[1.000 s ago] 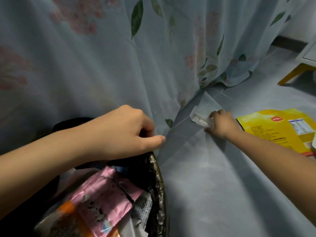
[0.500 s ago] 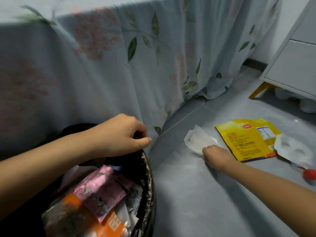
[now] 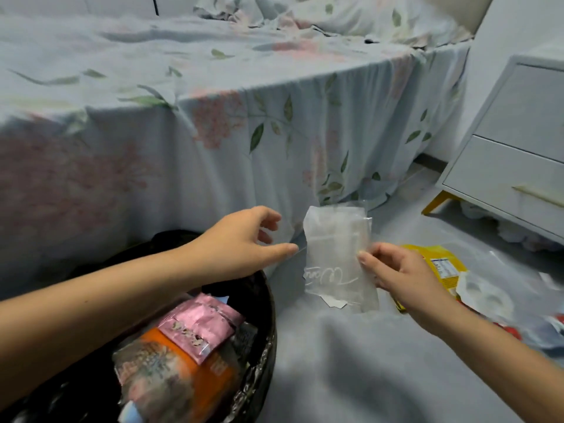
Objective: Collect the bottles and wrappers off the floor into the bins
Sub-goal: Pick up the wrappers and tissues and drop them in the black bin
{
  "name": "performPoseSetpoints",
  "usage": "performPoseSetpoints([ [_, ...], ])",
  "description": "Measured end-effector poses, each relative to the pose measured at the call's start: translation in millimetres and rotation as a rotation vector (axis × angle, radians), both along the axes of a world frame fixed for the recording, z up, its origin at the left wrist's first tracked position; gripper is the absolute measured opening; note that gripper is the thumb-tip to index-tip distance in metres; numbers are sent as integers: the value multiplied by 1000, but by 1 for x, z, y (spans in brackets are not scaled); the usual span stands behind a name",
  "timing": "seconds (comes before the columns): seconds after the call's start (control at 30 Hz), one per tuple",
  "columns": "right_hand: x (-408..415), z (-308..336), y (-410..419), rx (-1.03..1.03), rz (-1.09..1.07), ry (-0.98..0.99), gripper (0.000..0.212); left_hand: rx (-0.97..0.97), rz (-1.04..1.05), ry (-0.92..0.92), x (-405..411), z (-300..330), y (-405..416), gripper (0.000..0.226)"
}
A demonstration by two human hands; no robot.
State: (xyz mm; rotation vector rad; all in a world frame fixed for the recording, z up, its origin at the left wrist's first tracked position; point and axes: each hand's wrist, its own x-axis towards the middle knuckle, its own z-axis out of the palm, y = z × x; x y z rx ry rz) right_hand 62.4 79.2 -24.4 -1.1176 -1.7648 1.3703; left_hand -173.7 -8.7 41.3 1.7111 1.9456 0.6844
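Since half a second ago the right hand [image 3: 403, 277] has come up off the floor with the clear wrapper [image 3: 337, 257], which was lying flat on the grey floor [image 3: 381, 377] before. Now it's held upright in the air, just right of the bin [image 3: 268, 300] and in front of the hanging bedsheet [image 3: 213, 166]. Thumb and fingers are pinched on the wrapper's right edge, so it's properly gripped. It's see-through with some white script near the bottom, and a small white scrap shows at its lower edge.

Left hand [image 3: 241, 245] has changed too: earlier it was curled up over the bin rim, now the fingers are spread and relaxed, holding nothing, hovering above the far rim of the bin and near the wrapper's left edge but not touching it.

Bin sits near left, black liner, already got stuff in it: a pink packet [image 3: 201, 328] on top of an orange packet [image 3: 183, 370].

Still on the floor to the right, partly behind the right wrist: a yellow packet [image 3: 442, 267], a crumpled white wrapper [image 3: 485, 296] just beside it, and something red and blurry at the right edge that I can't make out. White drawer unit [image 3: 512, 154] with a yellow leg far right.
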Motion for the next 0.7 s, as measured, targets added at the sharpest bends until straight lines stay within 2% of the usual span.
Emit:
performPoseSetpoints([
  [0.1,-6,37,-29,-200,68,219,18,-208,139,-443,9,10,-8,86],
  [0.17,-10,53,-44,-279,113,307,19,-361,87,-749,12,16,-15,75],
  [0.27,-14,64,-54,-358,166,349,15,-348,32,-970,17,19,-26,42],
  [0.33,-15,66,-55,-411,190,335,18,-281,66,-960,18,19,-32,29],
  [0.43,-17,66,-54,-525,258,303,50,-194,111,-912,12,14,-38,22],
  [0.57,-27,62,-59,-478,257,182,44,-136,123,-840,9,8,-48,18],
  [0.7,-37,56,-66,-364,215,113,35,-66,119,-701,1,6,-54,27],
])
